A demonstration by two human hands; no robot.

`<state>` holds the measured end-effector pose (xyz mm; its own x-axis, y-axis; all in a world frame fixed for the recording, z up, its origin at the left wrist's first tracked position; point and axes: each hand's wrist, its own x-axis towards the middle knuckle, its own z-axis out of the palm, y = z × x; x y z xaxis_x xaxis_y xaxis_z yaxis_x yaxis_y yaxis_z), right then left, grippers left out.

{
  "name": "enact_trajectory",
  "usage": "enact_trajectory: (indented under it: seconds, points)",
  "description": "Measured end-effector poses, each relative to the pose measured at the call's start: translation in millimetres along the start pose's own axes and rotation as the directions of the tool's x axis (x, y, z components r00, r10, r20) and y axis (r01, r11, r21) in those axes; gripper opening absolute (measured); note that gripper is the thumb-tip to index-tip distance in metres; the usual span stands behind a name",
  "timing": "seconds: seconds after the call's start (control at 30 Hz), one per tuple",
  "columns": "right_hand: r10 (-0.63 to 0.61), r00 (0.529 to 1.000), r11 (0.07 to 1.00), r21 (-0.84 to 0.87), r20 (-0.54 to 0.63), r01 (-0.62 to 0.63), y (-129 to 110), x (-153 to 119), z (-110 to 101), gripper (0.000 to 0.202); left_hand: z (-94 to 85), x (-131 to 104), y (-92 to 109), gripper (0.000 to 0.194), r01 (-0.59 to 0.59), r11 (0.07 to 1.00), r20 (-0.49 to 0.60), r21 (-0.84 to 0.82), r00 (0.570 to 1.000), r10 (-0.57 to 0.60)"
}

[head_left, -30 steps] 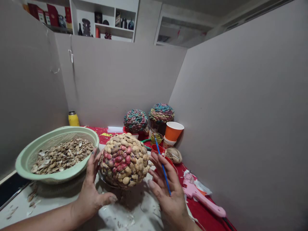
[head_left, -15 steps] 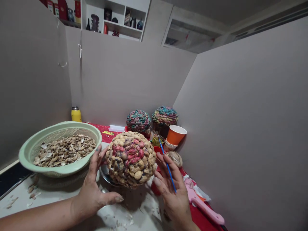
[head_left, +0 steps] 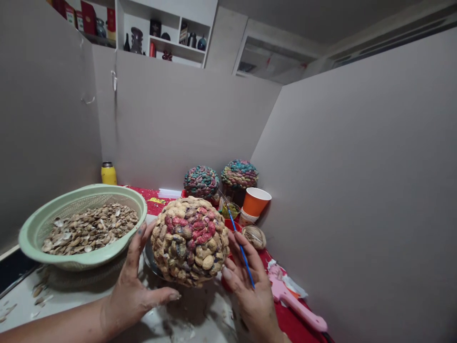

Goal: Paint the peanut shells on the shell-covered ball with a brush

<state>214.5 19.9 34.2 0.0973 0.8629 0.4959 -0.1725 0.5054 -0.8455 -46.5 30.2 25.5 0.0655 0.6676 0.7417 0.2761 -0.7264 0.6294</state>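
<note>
A ball covered in peanut shells (head_left: 190,243) stands over a metal bowl (head_left: 152,262) in front of me. Most shells are tan; a patch near its top is painted pink-red, with dark purplish stains around it. My left hand (head_left: 134,281) is spread at the ball's left side, fingertips against or just behind it and thumb held away from the front. My right hand (head_left: 250,281) is at the right side, its fingers near or touching the shells. A thin blue paintbrush (head_left: 243,255) lies across that hand, held between its fingers, bristle end pointing up and away.
On the left sits a green colander (head_left: 82,262) full of loose shells. Behind are two multicoloured shell-covered balls (head_left: 202,182), a yellow bottle (head_left: 108,174) and orange paper cups (head_left: 255,202). A twine ball (head_left: 254,237) and a pink-handled tool (head_left: 300,307) lie right, beside a grey partition.
The whole view has shifted slightly, so things appear a little further left and lower. Both hands, the shell ball and the paintbrush keep nearly the same arrangement.
</note>
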Motion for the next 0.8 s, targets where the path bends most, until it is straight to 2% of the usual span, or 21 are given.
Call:
enact_trajectory:
  seconds: [0.13,0.23,0.53,0.8]
  points:
    - [0.099,0.995,0.993,0.072,-0.010,-0.098,-1.4,-0.6,4.7,0.064,0.5,-5.4,-12.5,0.123,-0.004,1.000,0.001,-0.017,1.000,0.004]
    - [0.107,0.994,0.990,0.093,-0.008,-0.105,-2.3,-1.7,7.6,0.064,0.5,-7.6,-17.9,0.125,0.013,0.999,-0.005,-0.035,1.000,-0.014]
    - [0.081,0.997,0.995,0.059,0.003,-0.081,-0.7,-5.4,7.7,0.065,0.2,-3.3,-10.2,0.127,0.090,0.991,-0.017,-0.102,0.996,-0.093]
    - [0.106,0.994,0.994,0.019,0.003,-0.106,-0.5,-6.6,7.3,0.066,0.0,-3.7,-12.3,0.126,0.169,0.978,-0.025,-0.122,0.985,-0.173]
